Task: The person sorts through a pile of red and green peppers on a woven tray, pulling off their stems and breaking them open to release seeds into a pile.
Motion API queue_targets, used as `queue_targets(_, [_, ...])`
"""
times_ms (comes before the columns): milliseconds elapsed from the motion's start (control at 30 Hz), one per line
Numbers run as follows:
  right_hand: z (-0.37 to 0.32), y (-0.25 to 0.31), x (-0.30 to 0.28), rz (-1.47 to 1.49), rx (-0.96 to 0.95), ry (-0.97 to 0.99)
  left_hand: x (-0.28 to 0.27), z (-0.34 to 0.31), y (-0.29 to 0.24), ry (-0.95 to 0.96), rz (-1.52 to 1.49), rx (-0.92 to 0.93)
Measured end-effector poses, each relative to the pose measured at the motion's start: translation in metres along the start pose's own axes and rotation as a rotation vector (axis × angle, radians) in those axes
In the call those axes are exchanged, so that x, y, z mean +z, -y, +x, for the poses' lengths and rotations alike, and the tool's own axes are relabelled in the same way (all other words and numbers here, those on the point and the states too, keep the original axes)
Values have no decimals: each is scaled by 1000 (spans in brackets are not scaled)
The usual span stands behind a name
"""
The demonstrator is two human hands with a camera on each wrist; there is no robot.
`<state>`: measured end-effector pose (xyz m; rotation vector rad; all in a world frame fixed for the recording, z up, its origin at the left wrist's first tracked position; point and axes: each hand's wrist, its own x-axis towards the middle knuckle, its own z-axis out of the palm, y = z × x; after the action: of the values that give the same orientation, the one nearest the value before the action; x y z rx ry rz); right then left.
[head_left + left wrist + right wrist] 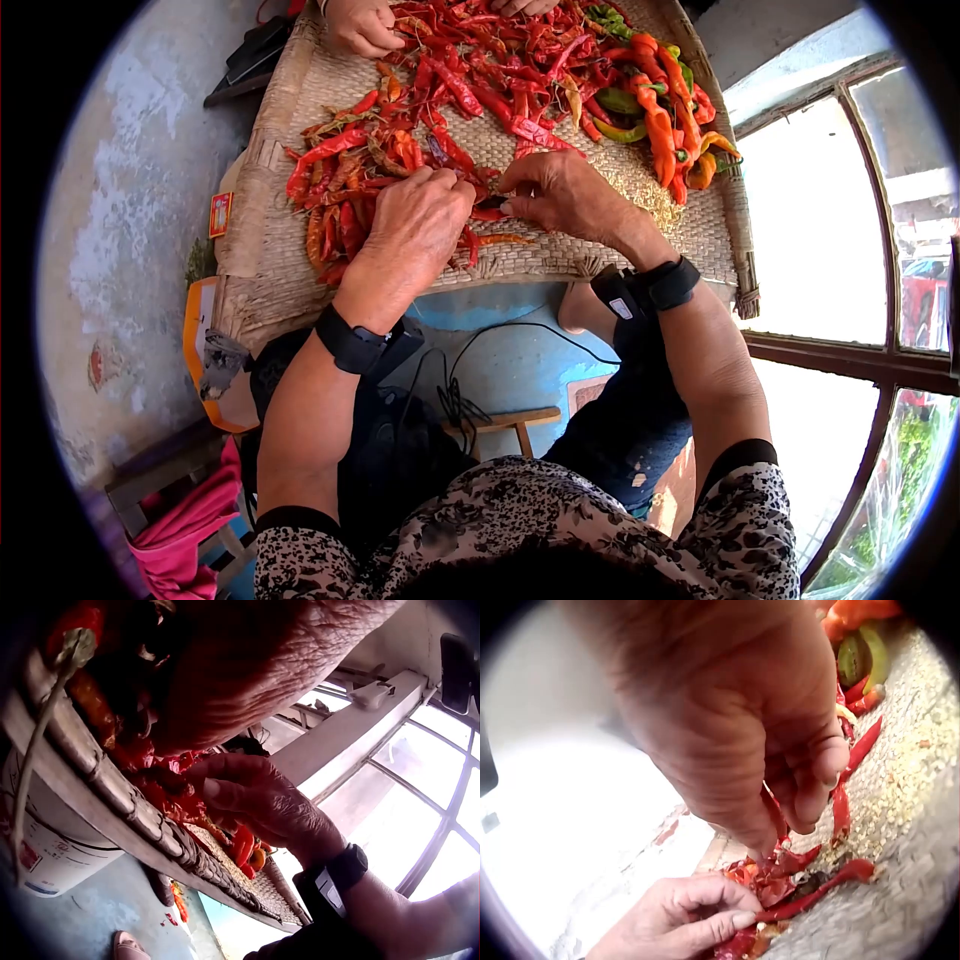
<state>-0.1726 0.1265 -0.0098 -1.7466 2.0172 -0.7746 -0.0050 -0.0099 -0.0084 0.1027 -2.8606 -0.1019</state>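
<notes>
My left hand (420, 215) is at the near edge of a heap of red chili peppers (345, 150) on a woven tray (270, 285). Its thumb and forefinger pinch the end of a long red chili pepper (817, 895), which stretches over the weave in the right wrist view. Facing it, my right hand (575, 195) has curled fingers, with thumb and forefinger pinching a red chili (174, 780) close by the left hand. Torn red skins lie just under the right fingertips in the right wrist view. In the left wrist view the left hand's own fingertips are hidden.
Another person's hands (362, 25) work at the tray's far side. Larger orange-red peppers (660, 140) lie at the right, by pale loose seeds (655, 205). A window (820, 220) stands to the right, a wall (120, 200) to the left. A white bucket (64, 859) sits beneath.
</notes>
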Motion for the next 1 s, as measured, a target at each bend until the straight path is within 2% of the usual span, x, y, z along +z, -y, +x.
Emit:
queue_targets(67, [-2, 9, 16, -179, -83, 36, -2, 0, 0, 1, -10, -3])
queue_targets(300, [4, 10, 25, -294, -45, 15, -13, 0, 0, -2, -124, -66])
queue_targets(400, [6, 5, 8, -195, -59, -3, -17, 2, 0, -103, -216, -121])
queue_targets(500, [9, 3, -17, 91, 122, -17, -24, 3, 2, -132, -200, -164])
queue_targets(533, [12, -6, -26, 206, 116, -59, -24, 3, 2, -132, -200, -164])
queue_targets(600, [13, -18, -38, 741, 240, -387, -23, 3, 3, -138, -198, -162])
queue_targets(667, [17, -23, -40, 1064, 173, -813, -19, 1, 4, -119, -177, -152])
queue_targets(733, [14, -29, -36, 1034, 221, -795, -14, 0, 5, -98, -155, -138])
queue_targets(800, [13, -26, -22, 136, 224, -292, -10, 0, 7, -88, -63, -99])
queue_targets(867, [9, -9, -4, -93, 91, 12, -9, 1, 7, -74, -28, -94])
queue_targets(900, [7, -2, 5, -247, 43, 21, -9, 1, 7, -61, 1, -90])
queue_targets(1000, [3, 3, 20, -307, -3, -17, -10, 2, 6, -18, 39, -82])
